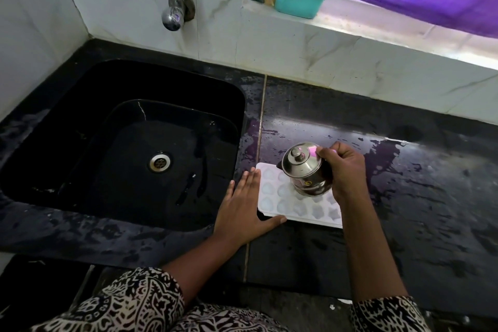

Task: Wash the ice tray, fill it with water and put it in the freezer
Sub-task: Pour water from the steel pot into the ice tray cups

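Tilting jug [305, 172], gripped in right hand [347, 170], over tray [272, 198] on counter [417, 210] beside sink [80, 129], left hand [242, 202] flat, fingers straight, at its edge; could overflow if tipped too fast.

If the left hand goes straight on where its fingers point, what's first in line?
The left hand touches the ice tray rim; beyond it, probably only wet countertop up to the wall.
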### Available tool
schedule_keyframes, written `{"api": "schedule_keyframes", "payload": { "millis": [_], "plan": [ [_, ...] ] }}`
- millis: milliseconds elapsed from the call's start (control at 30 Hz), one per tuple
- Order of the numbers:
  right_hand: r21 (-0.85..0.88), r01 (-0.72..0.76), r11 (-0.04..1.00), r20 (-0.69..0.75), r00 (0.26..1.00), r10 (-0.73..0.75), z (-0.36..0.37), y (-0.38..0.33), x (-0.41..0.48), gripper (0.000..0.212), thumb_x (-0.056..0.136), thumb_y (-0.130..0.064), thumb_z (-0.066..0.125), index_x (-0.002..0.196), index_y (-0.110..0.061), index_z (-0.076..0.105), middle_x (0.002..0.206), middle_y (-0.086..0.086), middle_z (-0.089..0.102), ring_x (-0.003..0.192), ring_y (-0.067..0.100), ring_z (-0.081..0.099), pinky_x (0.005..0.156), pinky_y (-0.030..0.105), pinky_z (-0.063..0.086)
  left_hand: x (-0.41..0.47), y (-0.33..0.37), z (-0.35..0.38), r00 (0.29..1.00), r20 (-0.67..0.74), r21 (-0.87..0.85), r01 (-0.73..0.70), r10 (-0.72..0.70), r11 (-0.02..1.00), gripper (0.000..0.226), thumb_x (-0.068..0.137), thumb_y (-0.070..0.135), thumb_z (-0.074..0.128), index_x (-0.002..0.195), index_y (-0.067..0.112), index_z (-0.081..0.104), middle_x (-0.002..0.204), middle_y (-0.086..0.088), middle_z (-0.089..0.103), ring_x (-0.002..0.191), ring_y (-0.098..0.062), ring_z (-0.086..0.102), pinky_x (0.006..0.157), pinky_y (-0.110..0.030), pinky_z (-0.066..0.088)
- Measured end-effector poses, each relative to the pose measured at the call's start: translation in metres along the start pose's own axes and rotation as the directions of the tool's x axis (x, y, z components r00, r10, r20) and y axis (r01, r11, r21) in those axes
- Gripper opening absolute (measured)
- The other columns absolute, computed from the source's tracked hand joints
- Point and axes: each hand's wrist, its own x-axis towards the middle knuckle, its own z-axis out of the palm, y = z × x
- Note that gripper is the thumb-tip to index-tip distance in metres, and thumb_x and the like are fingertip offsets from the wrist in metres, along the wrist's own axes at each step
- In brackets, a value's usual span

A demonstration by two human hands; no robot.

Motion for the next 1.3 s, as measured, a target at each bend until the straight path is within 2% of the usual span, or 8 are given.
{"api": "schedule_keyframes", "payload": {
  "millis": [133, 333, 600, 733, 1033, 1300],
  "plan": [
    [-0.031, 0.022, 0.999, 0.007, 1.0, -0.022, 0.002, -0.003, 0.0, 0.03, 0.079, -0.002, 0.066, 0.06, -0.011, 0.045, 0.063, 0.011, 0.045, 0.062, 0.021, 0.043, 0.055, 0.028, 0.039, 0.0, 0.0, -0.001, 1.0, 0.003, 0.0, 0.0, 0.0, 1.0, 0.121, 0.065, 0.092, 0.022, 0.156, 0.016, -0.001, 0.165, 0.002, 0.005, 0.151, -0.011, 0.002, 0.119, -0.034, -0.001],
    [-0.089, 0.039, 0.995, 0.014, 0.999, -0.038, 0.001, -0.002, 0.001, 0.027, 0.078, -0.006, 0.067, 0.061, -0.012, 0.046, 0.065, 0.012, 0.047, 0.063, 0.021, 0.044, 0.056, 0.028, 0.041, 0.0, 0.0, -0.002, 1.0, 0.013, -0.002, 0.0, 0.0, 1.0, 0.121, 0.066, 0.092, 0.023, 0.156, 0.016, -0.001, 0.165, 0.001, 0.004, 0.151, -0.012, 0.0, 0.12, -0.035, -0.001],
    [-0.034, 0.031, 0.999, -0.003, 1.0, -0.031, -0.002, 0.0, 0.005, 0.032, 0.079, -0.002, 0.064, 0.056, -0.015, 0.045, 0.05, -0.003, 0.048, 0.047, 0.006, 0.046, 0.044, 0.016, 0.042, -0.001, 0.001, -0.004, 1.0, 0.018, -0.002, 0.003, -0.003, 1.0, 0.12, 0.066, 0.091, 0.026, 0.156, 0.015, -0.001, 0.165, 0.001, 0.004, 0.151, -0.011, 0.0, 0.121, -0.036, 0.001],
    [-0.032, 0.035, 0.999, -0.008, 0.999, -0.035, -0.004, 0.002, 0.006, 0.029, 0.08, -0.004, 0.064, 0.058, -0.013, 0.047, 0.054, 0.001, 0.049, 0.048, 0.006, 0.047, 0.045, 0.016, 0.044, 0.0, 0.002, -0.004, 1.0, 0.022, 0.005, 0.009, -0.009, 1.0, 0.121, 0.065, 0.091, 0.025, 0.156, 0.016, -0.002, 0.165, 0.002, 0.004, 0.15, -0.011, 0.0, 0.121, -0.036, 0.0],
    [0.02, 0.038, 0.999, -0.003, 0.999, -0.038, -0.006, 0.005, 0.006, 0.029, 0.08, -0.002, 0.063, 0.058, -0.014, 0.047, 0.046, -0.01, 0.051, 0.046, 0.0, 0.05, 0.045, 0.015, 0.045, 0.0, 0.002, -0.005, 1.0, 0.03, 0.001, 0.006, -0.006, 1.0, 0.12, 0.067, 0.091, 0.027, 0.156, 0.016, -0.003, 0.165, 0.002, 0.002, 0.151, -0.011, -0.002, 0.121, -0.036, -0.001],
    [0.066, 0.019, 0.998, -0.026, 1.0, -0.017, -0.006, 0.008, 0.007, 0.031, 0.08, -0.002, 0.061, 0.057, -0.014, 0.044, 0.046, -0.008, 0.045, 0.043, 0.001, 0.043, 0.045, 0.014, 0.042, -0.001, 0.002, -0.006, 1.0, 0.031, 0.001, 0.0, 0.0, 1.0, 0.12, 0.068, 0.09, 0.029, 0.156, 0.016, -0.003, 0.165, 0.002, 0.002, 0.151, -0.011, -0.002, 0.121, -0.037, 0.0]
  ]
}}
